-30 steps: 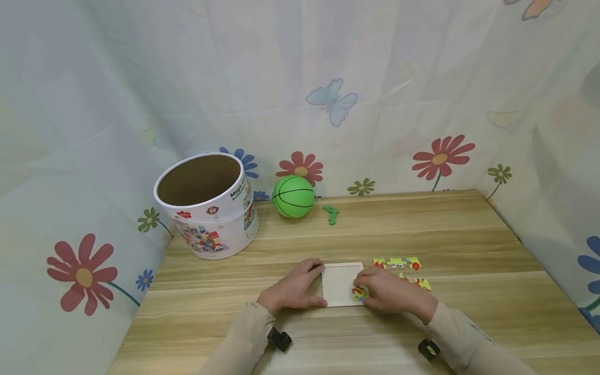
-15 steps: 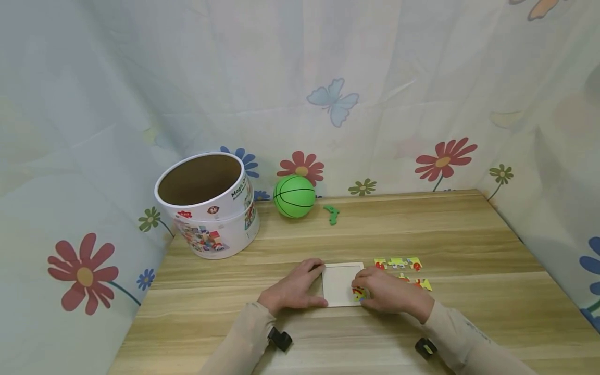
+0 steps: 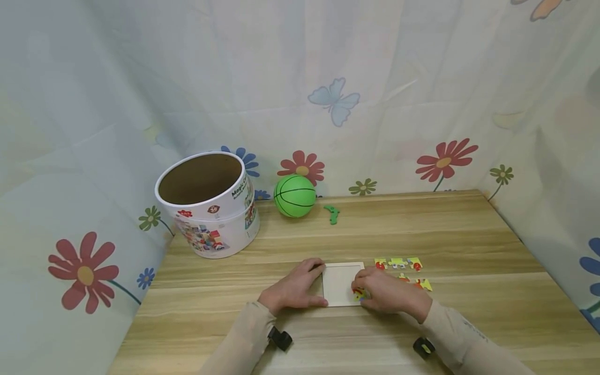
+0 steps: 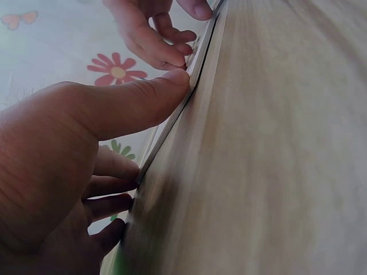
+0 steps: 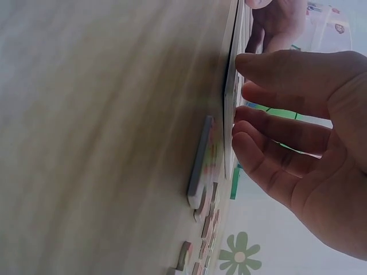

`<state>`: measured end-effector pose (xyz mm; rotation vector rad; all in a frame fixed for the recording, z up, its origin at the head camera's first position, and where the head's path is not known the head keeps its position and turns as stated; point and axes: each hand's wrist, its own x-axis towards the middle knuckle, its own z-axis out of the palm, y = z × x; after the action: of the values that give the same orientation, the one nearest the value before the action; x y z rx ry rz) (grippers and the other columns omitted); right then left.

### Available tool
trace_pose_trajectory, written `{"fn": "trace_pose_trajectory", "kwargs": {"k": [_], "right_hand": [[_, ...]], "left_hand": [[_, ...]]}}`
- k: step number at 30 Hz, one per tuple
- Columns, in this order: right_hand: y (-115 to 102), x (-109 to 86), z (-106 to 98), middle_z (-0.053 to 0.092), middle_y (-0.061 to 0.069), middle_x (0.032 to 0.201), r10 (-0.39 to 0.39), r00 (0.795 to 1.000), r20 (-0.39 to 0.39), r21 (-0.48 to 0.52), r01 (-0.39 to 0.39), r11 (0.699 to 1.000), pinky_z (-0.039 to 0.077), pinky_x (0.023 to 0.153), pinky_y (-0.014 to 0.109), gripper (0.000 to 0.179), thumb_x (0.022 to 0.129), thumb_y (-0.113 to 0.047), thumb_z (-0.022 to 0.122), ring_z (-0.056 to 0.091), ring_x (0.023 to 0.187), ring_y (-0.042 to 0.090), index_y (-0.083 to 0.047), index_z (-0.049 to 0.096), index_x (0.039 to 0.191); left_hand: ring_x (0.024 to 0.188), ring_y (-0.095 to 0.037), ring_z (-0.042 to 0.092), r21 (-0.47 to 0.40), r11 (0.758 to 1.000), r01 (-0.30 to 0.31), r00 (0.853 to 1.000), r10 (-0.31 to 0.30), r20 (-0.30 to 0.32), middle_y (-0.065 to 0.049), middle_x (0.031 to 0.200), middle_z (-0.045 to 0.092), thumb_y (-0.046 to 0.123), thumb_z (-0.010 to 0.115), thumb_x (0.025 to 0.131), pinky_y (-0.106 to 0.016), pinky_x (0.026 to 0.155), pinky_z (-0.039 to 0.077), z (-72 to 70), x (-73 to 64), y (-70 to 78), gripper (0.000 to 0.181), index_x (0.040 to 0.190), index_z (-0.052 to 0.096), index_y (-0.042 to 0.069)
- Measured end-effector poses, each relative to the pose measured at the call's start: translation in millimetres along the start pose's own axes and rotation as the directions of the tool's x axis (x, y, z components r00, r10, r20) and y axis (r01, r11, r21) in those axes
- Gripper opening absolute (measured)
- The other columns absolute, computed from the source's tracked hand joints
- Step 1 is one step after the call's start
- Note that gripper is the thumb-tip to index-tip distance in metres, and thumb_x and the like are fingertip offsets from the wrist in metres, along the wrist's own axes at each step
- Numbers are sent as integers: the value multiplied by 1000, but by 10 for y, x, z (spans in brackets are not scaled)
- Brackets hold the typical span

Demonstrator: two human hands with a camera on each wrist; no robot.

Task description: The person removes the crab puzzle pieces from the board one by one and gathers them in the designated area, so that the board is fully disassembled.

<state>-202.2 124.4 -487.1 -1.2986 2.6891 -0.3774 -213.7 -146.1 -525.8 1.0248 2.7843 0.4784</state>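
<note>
A shallow square wooden puzzle tray [image 3: 338, 281] lies on the table in the head view. My left hand [image 3: 294, 289] rests along its left side, thumb at the near corner and fingers near the far one. In the left wrist view the thumb [image 4: 155, 94] lies straight on the tray's edge. With bent fingers my right hand [image 3: 391, 292] holds a yellow and red puzzle piece [image 3: 359, 295] in the tray's near right corner. The right wrist view shows the right thumb [image 5: 269, 69] at the rim, the piece mostly hidden. Several yellow puzzle pieces [image 3: 397, 263] lie right of the tray.
A large white cardboard tub [image 3: 220, 237] stands open at the back left. Beside it are a green ball [image 3: 295, 196] and a small green angled piece [image 3: 332, 214]. A flowered curtain [image 3: 375, 130] hangs behind the wood-grain table [image 3: 450, 229].
My right wrist has shifted slightly left while its fingers stay at the piece in the tray corner. The left hand and tray have kept their places.
</note>
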Motion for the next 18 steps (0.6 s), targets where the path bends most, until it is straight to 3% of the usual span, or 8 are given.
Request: {"fn": "trace_pose_trajectory", "kwargs": {"k": [11, 18], "right_hand": [[-4, 2, 28, 62, -3, 103, 39, 999, 12, 18, -40, 999, 52, 84, 34, 24, 81, -17, 76, 55, 94, 12, -13, 71, 105], [5, -3, 39, 60, -2, 101, 15, 1000, -19, 18, -14, 1000, 52, 81, 34, 25, 80, -15, 76, 54, 92, 12, -12, 70, 104]], "left_hand": [[140, -23, 32, -8, 1000, -5, 1000, 5, -2, -8, 150, 34, 55, 70, 83, -38, 117, 31, -13, -3, 7, 89, 148, 38, 4], [139, -23, 34, -2, 1000, -18, 1000, 18, -16, -9, 149, 36, 55, 71, 82, -38, 116, 33, -17, 2, 2, 88, 147, 40, 3]]}}
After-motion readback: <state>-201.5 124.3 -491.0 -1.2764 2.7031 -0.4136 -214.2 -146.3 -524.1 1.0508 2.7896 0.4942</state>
